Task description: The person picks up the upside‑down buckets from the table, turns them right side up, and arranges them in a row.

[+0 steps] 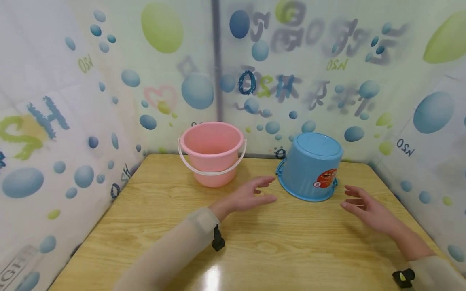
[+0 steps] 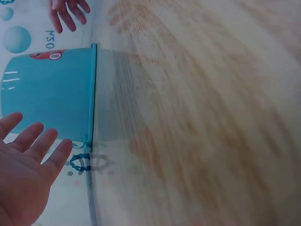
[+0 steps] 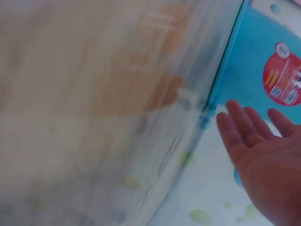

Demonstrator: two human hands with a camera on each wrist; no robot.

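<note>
A blue bucket (image 1: 306,167) stands upside down at the back right of the table, its base up and a red label on its side. My left hand (image 1: 251,195) hovers at its near left with fingers extended, touching nothing. On the other side my right hand (image 1: 367,206) is held apart from the bucket, fingers loosely spread and holding nothing. The left wrist view shows the blue bucket (image 2: 51,94) just beyond my left fingers. A pink bucket (image 1: 214,157) sits upright to the left, its mouth up and its white handle hanging down in front.
The wooden table (image 1: 174,242) reaches back to a patterned curtain (image 1: 233,97) with blue and green spots. More of this sheeting closes in the left and right sides. Both wrists wear small black straps.
</note>
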